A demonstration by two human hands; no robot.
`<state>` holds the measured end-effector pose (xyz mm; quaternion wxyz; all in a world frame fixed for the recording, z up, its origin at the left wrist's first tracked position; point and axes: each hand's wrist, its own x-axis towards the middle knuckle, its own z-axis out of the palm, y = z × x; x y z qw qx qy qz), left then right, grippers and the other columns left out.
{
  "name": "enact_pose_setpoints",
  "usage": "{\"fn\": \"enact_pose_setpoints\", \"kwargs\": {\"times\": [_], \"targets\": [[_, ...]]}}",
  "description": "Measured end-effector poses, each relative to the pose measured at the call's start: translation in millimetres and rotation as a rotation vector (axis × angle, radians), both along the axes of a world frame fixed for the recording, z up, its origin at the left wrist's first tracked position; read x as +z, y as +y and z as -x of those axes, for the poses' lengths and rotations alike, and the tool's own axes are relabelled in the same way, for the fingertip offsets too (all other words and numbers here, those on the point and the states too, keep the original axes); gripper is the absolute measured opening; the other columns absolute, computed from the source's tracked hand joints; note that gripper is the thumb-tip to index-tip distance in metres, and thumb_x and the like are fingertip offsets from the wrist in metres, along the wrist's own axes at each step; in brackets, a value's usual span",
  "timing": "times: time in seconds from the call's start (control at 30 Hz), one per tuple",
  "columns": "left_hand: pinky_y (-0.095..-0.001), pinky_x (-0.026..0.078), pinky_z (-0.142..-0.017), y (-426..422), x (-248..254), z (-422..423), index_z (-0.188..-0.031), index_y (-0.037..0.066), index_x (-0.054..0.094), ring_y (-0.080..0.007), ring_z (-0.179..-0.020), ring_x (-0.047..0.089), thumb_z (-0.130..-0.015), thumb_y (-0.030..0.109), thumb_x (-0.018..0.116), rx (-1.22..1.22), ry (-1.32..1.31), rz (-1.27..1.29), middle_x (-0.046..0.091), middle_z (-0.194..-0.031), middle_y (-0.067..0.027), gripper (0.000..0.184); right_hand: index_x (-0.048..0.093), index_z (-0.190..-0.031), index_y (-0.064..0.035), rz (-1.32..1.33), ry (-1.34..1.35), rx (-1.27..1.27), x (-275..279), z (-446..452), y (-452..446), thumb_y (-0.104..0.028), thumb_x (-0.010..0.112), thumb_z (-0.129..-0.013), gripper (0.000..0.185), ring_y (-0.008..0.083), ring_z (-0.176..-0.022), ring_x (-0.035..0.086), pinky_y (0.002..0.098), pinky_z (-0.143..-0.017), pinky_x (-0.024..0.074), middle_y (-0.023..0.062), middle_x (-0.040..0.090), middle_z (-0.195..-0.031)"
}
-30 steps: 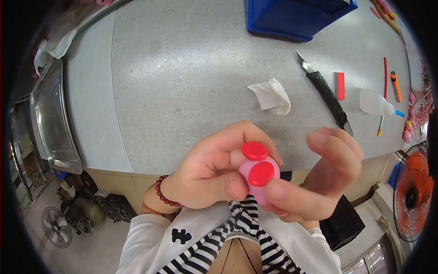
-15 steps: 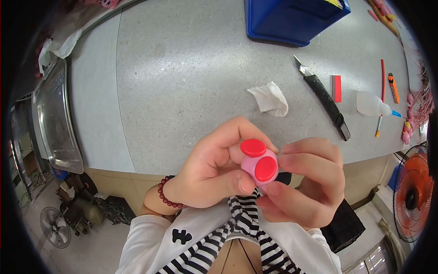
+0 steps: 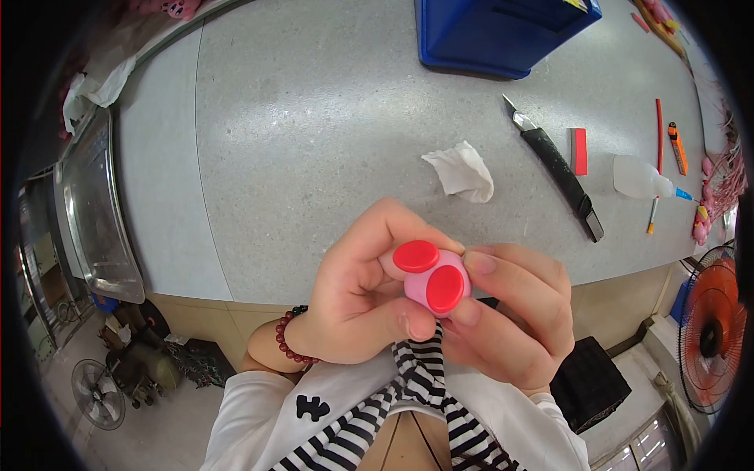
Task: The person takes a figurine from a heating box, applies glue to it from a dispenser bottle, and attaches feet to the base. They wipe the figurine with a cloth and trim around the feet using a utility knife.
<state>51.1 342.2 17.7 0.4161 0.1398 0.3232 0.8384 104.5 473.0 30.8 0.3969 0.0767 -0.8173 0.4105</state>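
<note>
In the head view, the person over there has a pink toy (image 3: 434, 277) up at the near edge of the table (image 3: 314, 157), held between both hands, its two red ovals facing up. The left hand (image 3: 357, 286) is curled around it, thumb along the near side; the right hand (image 3: 510, 306) is closed down to a narrow pinch, thumb and fingertip on the side of the ball. I can't tell whether the red ovals are stuck fast or only resting there. If they are soft or freshly set, I'd worry that the right thumb, lying right beside the lower one, could dent it or push it askew. The ball looks smooth, too, so a loosened grip might let it drop past the table edge to the floor. Farther up, a white tissue (image 3: 459, 174) lies crumpled, with a black-handled knife (image 3: 561, 174) to its right, the bare blade pointing away; a careless sleeve or knuckle could get nicked there in a reach. A red block (image 3: 580, 151) sits just beside the knife. The clear bottle (image 3: 638, 178) lies on its side near a small brush (image 3: 652, 217); if its blue tip isn't sealed, which I can't make out, it might leak.
</note>
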Motion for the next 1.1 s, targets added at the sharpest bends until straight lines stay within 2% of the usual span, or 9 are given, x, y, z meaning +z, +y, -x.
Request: {"fn": "enact_pose_setpoints", "kwargs": {"times": [0.5, 0.6, 0.7, 0.77, 0.8, 0.83, 0.97, 1.03, 1.1], "targets": [[-0.0232, 0.038, -0.081, -2.6, 0.4, 1.6, -0.11, -0.002, 0.036, -0.0094, -0.093, 0.05, -0.077, 0.008, 0.062, -0.008, 0.108, 0.058, 0.052, -0.1, -0.0079, 0.043, 0.058, -0.073, -0.0008, 0.008, -0.045, 0.024, -0.3, -1.5, 3.0, 0.003, 0.066, -0.056, 0.019, 0.0215, -0.071, 0.058, 0.0221, -0.06, 0.0503, 0.0136, 0.058, -0.088], [-0.023, 0.038, -0.08, -1.5, -0.1, 0.7, -0.11, -0.003, 0.037, -0.0095, -0.092, 0.05, -0.077, 0.009, 0.063, -0.018, 0.105, 0.062, 0.052, -0.1, -0.008, 0.043, 0.059, -0.073, -0.0003, -0.051, 0.049, 0.045, -3.3, 1.0, 6.3, 0.002, 0.068, -0.058, 0.018, 0.0218, -0.071, 0.058, 0.0224, -0.06, 0.0504, 0.013, 0.058, -0.088], [-0.0231, 0.039, -0.079, 0.3, 0.9, 1.0, -0.11, -0.003, 0.037, -0.0102, -0.09, 0.052, -0.078, 0.01, 0.062, -0.008, 0.05, 0.041, 0.052, -0.099, -0.0085, 0.043, 0.056, -0.076, -0.0012, -0.008, 0.04, 0.083, -4.2, -0.2, 10.1, -0.004, 0.072, -0.059, 0.023, 0.0228, -0.071, 0.057, 0.0255, -0.057, 0.0498, 0.012, 0.057, -0.085], [-0.0232, 0.04, -0.078, 1.5, 0.7, 2.3, -0.11, -0.003, 0.037, -0.0107, -0.089, 0.052, -0.078, 0.012, 0.062, -0.021, 0.038, 0.04, 0.053, -0.098, -0.0089, 0.043, 0.052, -0.078, -0.0034, 0.136, -0.014, 0.174, -3.3, -4.3, 21.1, -0.011, 0.075, -0.059, 0.031, 0.0239, -0.071, 0.056, 0.0301, -0.057, 0.048, 0.011, 0.057, -0.082], [-0.0235, 0.04, -0.078, 2.2, -0.1, 2.9, -0.111, -0.003, 0.037, -0.0112, -0.088, 0.053, -0.08, 0.013, 0.06, -0.052, 0.007, 0.015, 0.053, -0.097, -0.0092, 0.042, 0.048, -0.078, -0.006, 0.127, -0.097, 0.083, 1.6, -5.4, 24.1, -0.017, 0.076, -0.061, 0.034, 0.0242, -0.07, 0.055, 0.0325, -0.058, 0.0453, 0.0107, 0.056, -0.081], [-0.0238, 0.04, -0.078, 2.4, -0.5, 3.1, -0.111, -0.003, 0.037, -0.0118, -0.087, 0.053, -0.081, 0.015, 0.059, -0.084, -0.025, -0.011, 0.053, -0.096, -0.0095, 0.042, 0.048, -0.078, -0.006, 0.126, -0.098, 0.084, 3.6, -5.8, 29.1, -0.017, 0.076, -0.061, 0.034, 0.0242, -0.07, 0.055, 0.0325, -0.058, 0.0453, 0.0107, 0.056, -0.081], [-0.0244, 0.041, -0.077, 3.6, 5.4, 4.3, -0.113, -0.003, 0.036, -0.0117, -0.082, 0.053, -0.082, 0.019, 0.057, -0.086, -0.065, 0.03, 0.053, -0.093, -0.0094, 0.044, 0.055, -0.081, -0.0057, -0.042, -0.163, -0.193, 1.7, -3.0, 47.4, -0.016, 0.073, -0.063, 0.027, 0.0242, -0.073, 0.053, 0.0323, -0.064, 0.0428, 0.01, 0.056, -0.083], [-0.0242, 0.041, -0.075, 7.2, 6.9, 3.1, -0.114, -0.003, 0.034, -0.011, -0.078, 0.052, -0.083, 0.022, 0.056, 0.021, -0.029, 0.023, 0.052, -0.091, -0.0085, 0.046, 0.058, -0.084, -0.0047, -0.11, -0.192, -0.294, -3.2, 4.5, 51.1, -0.014, 0.072, -0.063, 0.026, 0.0238, -0.076, 0.052, 0.0314, -0.066, 0.0418, 0.0093, 0.055, -0.084], [-0.0237, 0.041, -0.075, 6.6, -5.6, 7.8, -0.115, -0.003, 0.033, -0.0105, -0.077, 0.051, -0.082, 0.023, 0.057, -0.013, 0.057, -0.068, 0.052, -0.093, -0.0085, 0.049, 0.061, -0.091, -0.0034, -0.236, -0.4, -0.45, -7.0, 12.5, 53.5, -0.01, 0.07, -0.063, 0.031, 0.0224, -0.079, 0.049, 0.0296, -0.069, 0.0396, 0.0078, 0.055, -0.083]]}}
